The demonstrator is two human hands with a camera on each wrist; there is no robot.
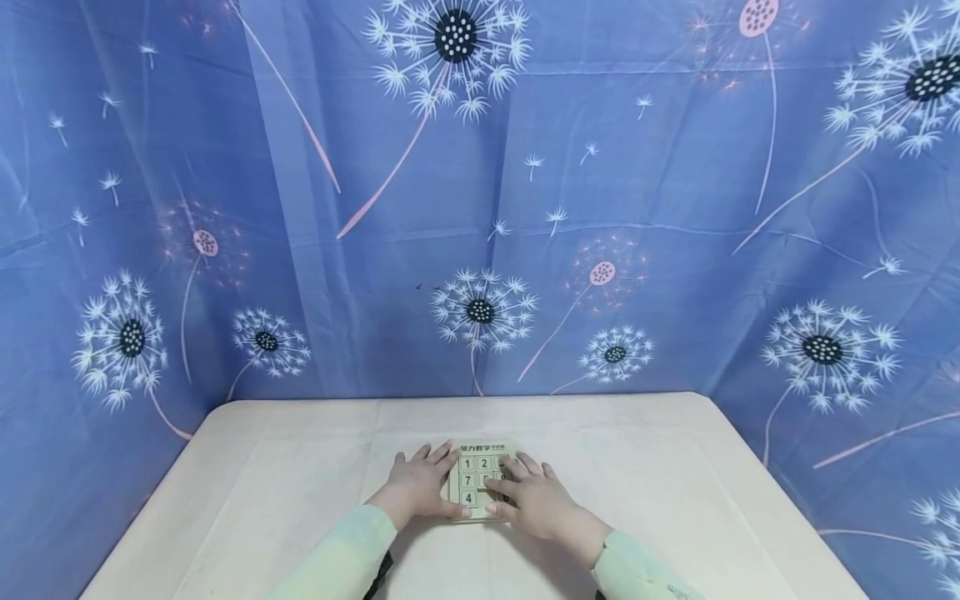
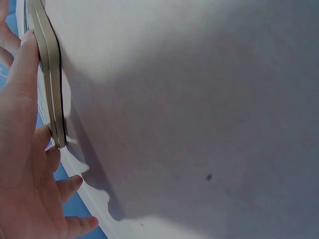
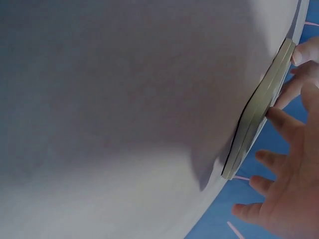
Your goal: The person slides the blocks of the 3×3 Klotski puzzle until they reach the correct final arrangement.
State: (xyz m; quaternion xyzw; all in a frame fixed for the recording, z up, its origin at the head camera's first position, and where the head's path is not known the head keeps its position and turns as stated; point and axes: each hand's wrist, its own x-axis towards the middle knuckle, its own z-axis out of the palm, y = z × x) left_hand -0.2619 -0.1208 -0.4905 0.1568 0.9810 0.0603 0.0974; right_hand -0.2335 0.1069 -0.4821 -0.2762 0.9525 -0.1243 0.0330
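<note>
A pale green sliding number puzzle (image 1: 480, 449) lies on the table between the two hands, with dark Chinese lettering along its top. Tiles 1, 2, 7 and 4 are readable; fingers partly cover those at the right and middle. A gap shows right of the 4. My left hand (image 1: 422, 485) holds the puzzle's left side, thumb at the near corner and index finger at the far one. The right hand (image 1: 542, 502) reaches over the right side, its index fingertip on the middle tile and thumb by the near edge. Both wrist views show the puzzle's side (image 2: 55, 84) edge-on.
The cream tabletop (image 1: 300, 467) extends around the hands. Behind it and on both sides hangs a blue cloth (image 1: 390, 317) printed with dandelions. Pale green sleeves (image 1: 337, 554) cover the forearms.
</note>
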